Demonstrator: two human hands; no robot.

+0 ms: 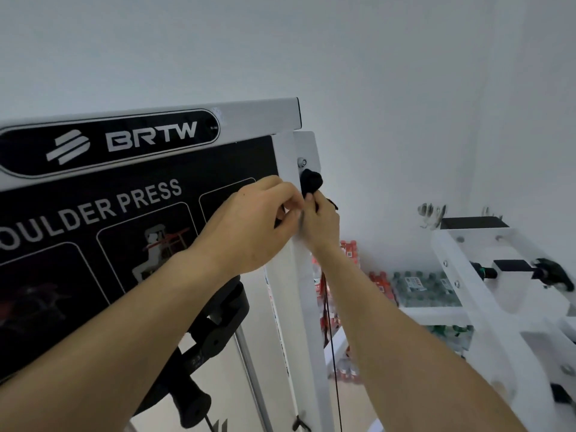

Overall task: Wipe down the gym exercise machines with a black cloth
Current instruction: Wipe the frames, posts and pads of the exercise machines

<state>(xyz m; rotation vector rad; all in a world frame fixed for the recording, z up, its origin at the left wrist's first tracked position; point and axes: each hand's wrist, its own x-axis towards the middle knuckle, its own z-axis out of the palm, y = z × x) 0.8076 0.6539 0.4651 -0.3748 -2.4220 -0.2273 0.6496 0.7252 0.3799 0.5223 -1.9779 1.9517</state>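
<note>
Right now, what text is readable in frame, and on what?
"BRTW": black oval badge on the white top beam.
"OULDER PRESS" (start cut by the frame edge): black instruction panel below it.
Labels on the bottle packs: too small to read.

Lighting: soft, even, cool indoor light, source out of view; white wall (405,73) greys toward the upper corners, shadows faint. Sharpness: lettering on black placard (193,169) fairly crisp with slight sheen; white machine frame (455,269) at right and stacked bottles (424,288) smeared and soft. Distortion: wide-angle bowing of straight edges near the borders.
</note>
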